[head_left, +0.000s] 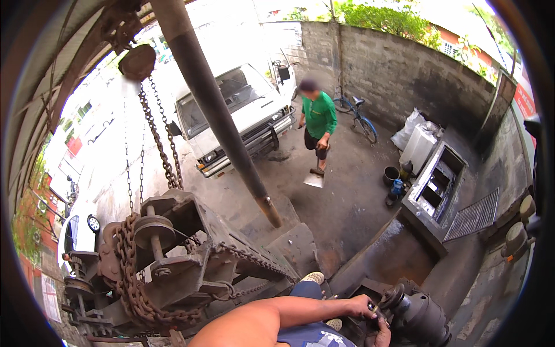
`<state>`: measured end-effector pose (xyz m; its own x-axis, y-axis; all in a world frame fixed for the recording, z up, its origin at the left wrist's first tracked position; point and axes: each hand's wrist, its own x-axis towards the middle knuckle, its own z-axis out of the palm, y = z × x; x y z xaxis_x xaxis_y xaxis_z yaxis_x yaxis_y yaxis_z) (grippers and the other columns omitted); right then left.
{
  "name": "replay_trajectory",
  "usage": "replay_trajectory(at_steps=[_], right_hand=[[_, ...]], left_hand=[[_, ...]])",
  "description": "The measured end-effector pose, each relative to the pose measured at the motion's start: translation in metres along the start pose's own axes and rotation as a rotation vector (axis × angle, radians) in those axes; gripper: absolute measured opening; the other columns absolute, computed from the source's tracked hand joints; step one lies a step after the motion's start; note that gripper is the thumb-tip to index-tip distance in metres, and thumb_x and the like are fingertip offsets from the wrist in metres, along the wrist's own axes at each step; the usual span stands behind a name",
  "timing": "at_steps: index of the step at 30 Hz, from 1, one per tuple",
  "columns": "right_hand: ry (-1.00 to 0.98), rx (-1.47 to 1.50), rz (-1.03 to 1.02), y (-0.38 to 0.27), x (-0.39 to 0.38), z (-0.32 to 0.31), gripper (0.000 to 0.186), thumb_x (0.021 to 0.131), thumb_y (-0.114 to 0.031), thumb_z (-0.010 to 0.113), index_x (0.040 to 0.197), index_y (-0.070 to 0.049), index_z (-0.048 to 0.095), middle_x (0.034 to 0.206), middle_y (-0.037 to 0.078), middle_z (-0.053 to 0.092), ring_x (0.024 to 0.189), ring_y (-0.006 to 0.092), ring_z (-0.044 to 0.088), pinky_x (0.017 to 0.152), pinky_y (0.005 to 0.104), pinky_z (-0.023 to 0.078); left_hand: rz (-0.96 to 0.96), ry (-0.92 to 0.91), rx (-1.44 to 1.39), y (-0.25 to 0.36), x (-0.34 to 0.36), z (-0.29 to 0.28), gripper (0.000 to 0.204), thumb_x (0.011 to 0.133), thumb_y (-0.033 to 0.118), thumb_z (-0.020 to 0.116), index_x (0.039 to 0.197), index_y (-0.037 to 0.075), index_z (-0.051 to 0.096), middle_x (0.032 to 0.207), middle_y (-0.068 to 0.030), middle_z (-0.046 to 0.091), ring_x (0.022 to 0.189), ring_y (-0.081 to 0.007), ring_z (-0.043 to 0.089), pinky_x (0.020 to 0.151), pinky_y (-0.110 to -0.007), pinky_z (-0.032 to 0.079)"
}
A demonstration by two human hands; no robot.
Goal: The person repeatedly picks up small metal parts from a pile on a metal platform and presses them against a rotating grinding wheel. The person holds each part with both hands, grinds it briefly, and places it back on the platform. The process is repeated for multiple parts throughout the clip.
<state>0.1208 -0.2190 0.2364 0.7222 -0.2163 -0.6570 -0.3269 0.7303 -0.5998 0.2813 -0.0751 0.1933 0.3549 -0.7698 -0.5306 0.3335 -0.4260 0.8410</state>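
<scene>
At the lower right, my left hand is closed, its fingertips pinching a small, light metal piece. Just below it, my right hand is partly cut by the lower edge, its fingers curled at the same piece. The piece is too small to name. Right beside both hands is a dark, greasy, motor-like machine part with a round pulley-shaped end nearest my fingers.
A rusty steel frame with a heavy chain stands at left, under a chain hoist. A slanted pole crosses the middle. Beyond, a person in green holds a shovel near a white van. A concrete trough lies right.
</scene>
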Motion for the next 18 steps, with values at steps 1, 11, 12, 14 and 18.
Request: replay_trajectory(at_steps=[1,11,12,14,18], right_hand=[[0.004,0.058,-0.009,0.0,0.001,0.004,0.036,0.105,-0.012,0.066,0.139,0.003,0.067,0.138,0.014,0.07,0.126,0.0277,0.066,0.112,0.0421,0.053],[0.064,0.263,-0.107,0.015,-0.004,-0.001,0.018,0.101,-0.002,0.072,0.119,-0.001,0.076,0.117,0.009,0.078,0.108,0.0231,0.073,0.1,0.0405,0.058],[0.108,0.252,-0.068,0.015,-0.005,0.004,0.019,0.101,-0.003,0.071,0.12,-0.001,0.076,0.117,0.009,0.078,0.108,0.0234,0.074,0.1,0.0409,0.058],[0.066,0.277,-0.056,0.013,-0.003,0.013,0.02,0.102,-0.004,0.071,0.121,-0.001,0.075,0.117,0.01,0.078,0.107,0.0239,0.074,0.1,0.0416,0.059],[0.187,0.297,-0.03,0.012,-0.005,0.011,0.022,0.102,-0.006,0.072,0.123,0.0,0.074,0.116,0.01,0.078,0.107,0.0254,0.075,0.099,0.0425,0.06]], left_hand=[[-0.013,-0.038,-0.033,0.003,-0.004,0.0,0.063,0.079,0.033,0.096,0.123,-0.006,0.075,0.107,-0.0117,0.081,0.097,-0.0205,0.074,0.09,-0.038,0.059],[-0.066,-0.018,0.049,0.013,-0.009,-0.003,0.053,0.088,0.033,0.093,0.12,-0.005,0.076,0.094,-0.0087,0.079,0.079,-0.0128,0.073,0.066,-0.03,0.057],[-0.134,-0.026,0.073,0.019,-0.011,-0.007,0.052,0.088,0.032,0.093,0.119,-0.006,0.076,0.094,-0.0088,0.079,0.079,-0.0134,0.073,0.068,-0.031,0.058],[-0.119,-0.021,0.014,0.028,-0.016,-0.014,0.052,0.087,0.032,0.093,0.117,-0.008,0.076,0.096,-0.0107,0.079,0.081,-0.0145,0.073,0.074,-0.032,0.06],[-0.125,-0.006,0.182,0.033,-0.011,-0.01,0.056,0.086,0.038,0.094,0.112,-0.009,0.077,0.094,-0.0095,0.079,0.082,-0.0137,0.073,0.073,-0.031,0.059]])
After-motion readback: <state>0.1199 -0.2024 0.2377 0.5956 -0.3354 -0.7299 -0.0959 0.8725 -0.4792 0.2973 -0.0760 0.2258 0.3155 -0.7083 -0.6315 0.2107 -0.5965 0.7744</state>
